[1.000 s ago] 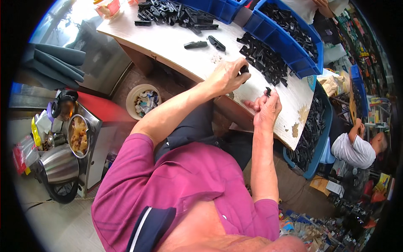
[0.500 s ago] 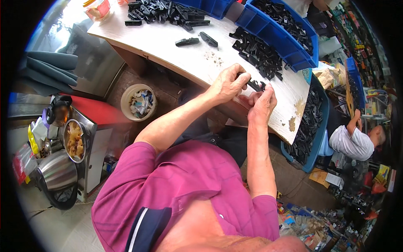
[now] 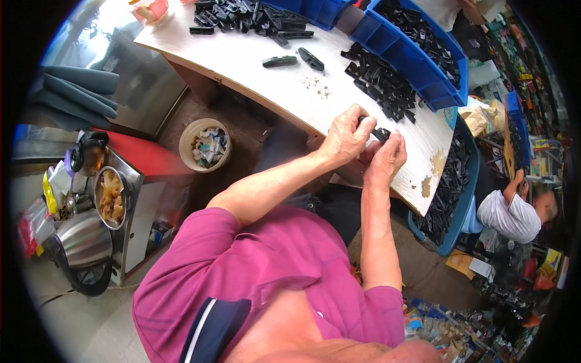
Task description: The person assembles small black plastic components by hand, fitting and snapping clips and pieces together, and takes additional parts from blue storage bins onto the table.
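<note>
Over the near edge of the white table, both my hands are closed around a small black plastic part. My left hand pinches its left end between thumb and fingers. My right hand grips the other end, thumb on top. Fingers cover much of the part, so its full shape is hidden. Just beyond my hands lies a pile of short black plastic pieces. Farther left rest two long black plastic parts, side by side. Behind them is a heap of similar long parts.
A blue bin of black pieces stands at the table's far right. A teal tub holding more sits beyond the right edge. Left of my legs is a waste bucket. A steel kettle stands far left; another person sits at right.
My hands have drawn slightly closer together. The black piece at my right fingertips, earlier seen at the end of the left hand's part, now shows as one dark shape with it. The view has shifted slightly.
</note>
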A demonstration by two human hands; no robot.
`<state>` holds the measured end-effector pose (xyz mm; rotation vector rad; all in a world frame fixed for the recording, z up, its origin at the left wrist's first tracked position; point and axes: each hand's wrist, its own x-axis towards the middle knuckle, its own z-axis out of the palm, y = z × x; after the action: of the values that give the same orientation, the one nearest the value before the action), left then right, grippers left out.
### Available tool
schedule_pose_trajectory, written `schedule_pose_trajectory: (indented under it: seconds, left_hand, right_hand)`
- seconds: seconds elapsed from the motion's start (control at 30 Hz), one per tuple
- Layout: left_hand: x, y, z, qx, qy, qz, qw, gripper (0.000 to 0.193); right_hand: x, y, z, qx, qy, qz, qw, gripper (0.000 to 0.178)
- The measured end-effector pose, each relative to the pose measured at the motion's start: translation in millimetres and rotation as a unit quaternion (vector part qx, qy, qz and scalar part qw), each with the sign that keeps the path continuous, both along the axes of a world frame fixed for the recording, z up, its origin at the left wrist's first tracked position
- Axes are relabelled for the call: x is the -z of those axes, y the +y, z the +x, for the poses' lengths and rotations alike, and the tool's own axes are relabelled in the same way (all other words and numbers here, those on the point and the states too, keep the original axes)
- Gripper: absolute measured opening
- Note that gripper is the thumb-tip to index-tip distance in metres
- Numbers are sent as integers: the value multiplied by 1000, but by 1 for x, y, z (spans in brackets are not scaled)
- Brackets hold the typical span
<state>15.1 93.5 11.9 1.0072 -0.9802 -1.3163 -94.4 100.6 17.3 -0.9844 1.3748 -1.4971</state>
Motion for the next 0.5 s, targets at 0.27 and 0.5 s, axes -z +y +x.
schedule_pose_trajectory:
  seconds: [0.27, 0.5]
  left_hand:
    - [-4, 6, -25, -108, -82, -67, 988, 26]
    - [-1, 5, -20, -106, -104, -97, 984, 24]
  right_hand:
    - [17, -8, -16, -30, 38, -63, 997, 32]
    - [10, -6, -7, -20, 48, -56, 997, 30]
